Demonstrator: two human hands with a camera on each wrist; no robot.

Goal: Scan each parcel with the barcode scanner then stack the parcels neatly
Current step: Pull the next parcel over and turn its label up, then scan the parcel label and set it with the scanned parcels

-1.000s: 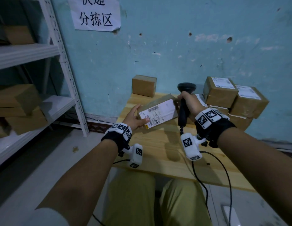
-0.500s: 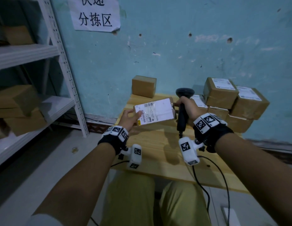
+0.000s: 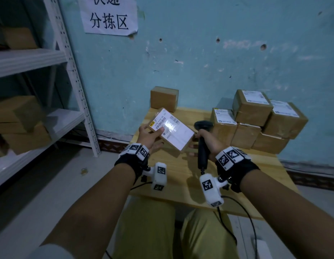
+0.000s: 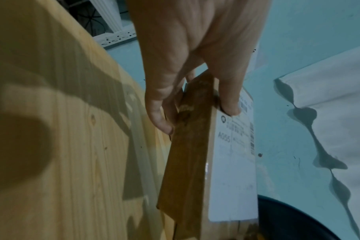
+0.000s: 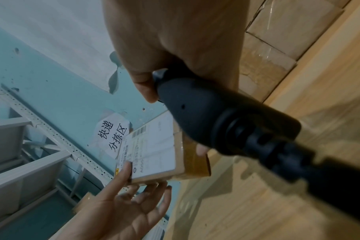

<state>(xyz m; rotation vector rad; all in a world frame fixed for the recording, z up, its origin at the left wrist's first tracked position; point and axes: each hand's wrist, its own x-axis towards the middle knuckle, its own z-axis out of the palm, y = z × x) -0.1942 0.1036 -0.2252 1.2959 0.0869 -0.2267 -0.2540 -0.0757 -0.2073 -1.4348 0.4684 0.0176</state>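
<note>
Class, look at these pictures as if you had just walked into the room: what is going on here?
A person seated at a wooden table is scanning parcels. The left hand holds a flat parcel above the table, label side up, thumb on the label. The right hand grips a black barcode scanner beside it, one finger touching the parcel's edge. Several labelled parcels are already stacked against the wall to the right; one plain box stands alone at the back.

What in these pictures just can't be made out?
- Label print on the held parcel: head view, glare and too small; both wrist views, blurred.
- Scanner window: head view, faces away; right wrist view, the right hand covers it.
- Scanner cable's end: head view, cut by the bottom edge.
- Left shelf boxes: head view, dark and blurred.
</note>
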